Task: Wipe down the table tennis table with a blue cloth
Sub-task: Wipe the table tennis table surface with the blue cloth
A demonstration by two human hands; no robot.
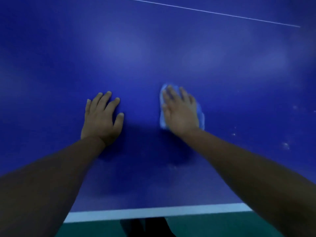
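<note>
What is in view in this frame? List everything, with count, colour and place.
table tennis table: one, dark blue, fills most of the view
edge line: one, white, along the table's near edge
thin line: one, white, slanting across the top right
specks: several, pale, on the table at right
floor: green, below the near edge
cloth: one, light blue, flat on the table under the right hand
left hand: one, flat on the table
right hand: one, fingers straight, pressing on the cloth

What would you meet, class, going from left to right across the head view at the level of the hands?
Bare table → left hand flat on it → right hand pressing the blue cloth → pale specks.
</note>
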